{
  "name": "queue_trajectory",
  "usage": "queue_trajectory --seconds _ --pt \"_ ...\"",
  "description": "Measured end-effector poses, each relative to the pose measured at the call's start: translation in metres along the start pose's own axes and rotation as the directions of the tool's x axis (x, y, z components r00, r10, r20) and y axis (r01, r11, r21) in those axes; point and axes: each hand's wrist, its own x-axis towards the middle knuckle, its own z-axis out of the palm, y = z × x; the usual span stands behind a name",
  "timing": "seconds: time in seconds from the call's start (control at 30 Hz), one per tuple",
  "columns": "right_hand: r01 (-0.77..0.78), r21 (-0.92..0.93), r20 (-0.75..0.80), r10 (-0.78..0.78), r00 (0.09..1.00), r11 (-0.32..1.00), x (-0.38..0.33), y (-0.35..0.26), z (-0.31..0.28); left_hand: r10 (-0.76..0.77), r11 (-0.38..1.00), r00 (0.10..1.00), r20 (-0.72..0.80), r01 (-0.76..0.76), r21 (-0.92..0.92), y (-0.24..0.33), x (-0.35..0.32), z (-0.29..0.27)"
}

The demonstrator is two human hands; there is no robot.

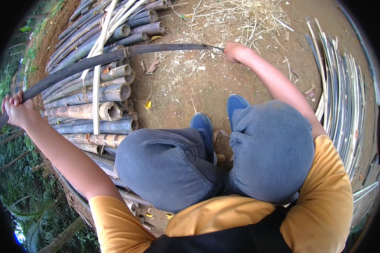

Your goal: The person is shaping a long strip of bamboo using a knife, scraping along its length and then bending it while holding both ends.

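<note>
A long, dark bamboo strip [84, 63] stretches from the far left across to the middle, bowing slightly. Around its left end my left hand [19, 110] is closed, fingers wrapped over it. At the other end my right hand [233, 52] is closed in a fist. A short, thin dark piece shows between that fist and the strip's tip; whether it is a blade or part of the strip I cannot tell. The strip passes over a stack of cut bamboo poles [101, 93] and pale split strips [96, 82] lying across them.
Pale shavings [245, 17] lie heaped on the dirt ground [173, 88] ahead. To my right is a bundle of long split strips [342, 105]. My knees in blue-grey trousers and blue shoes [202, 124] are between my arms. Green plants [25, 177] border the left side.
</note>
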Motion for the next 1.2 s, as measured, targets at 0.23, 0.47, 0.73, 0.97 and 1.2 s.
queue_trajectory --seconds 0.23,0.47,0.73,0.97,1.2 --pt "-0.018 0.193 -0.126 0.043 0.991 0.981 -0.016 -0.003 0.017 0.055 0.996 0.983 -0.175 -0.041 0.083 0.005 0.016 0.009" --pt "-0.055 0.118 -0.195 0.077 0.978 0.991 0.011 -0.008 0.010 0.086 0.961 0.945 -0.314 0.004 0.277 -0.012 0.010 0.002" --pt "-0.029 0.094 -0.177 0.045 0.983 0.995 0.036 0.014 0.017 0.096 0.962 0.901 -0.423 0.025 0.273 -0.010 -0.019 0.028" --pt "-0.018 0.301 -0.056 0.036 0.998 0.954 0.003 0.035 0.023 0.025 0.998 0.996 -0.091 -0.019 0.066 0.016 -0.042 0.070" --pt "-0.121 0.351 -0.105 0.167 0.980 0.929 -0.062 0.047 0.035 0.008 0.999 0.999 -0.051 -0.010 -0.046 0.018 -0.083 0.123"
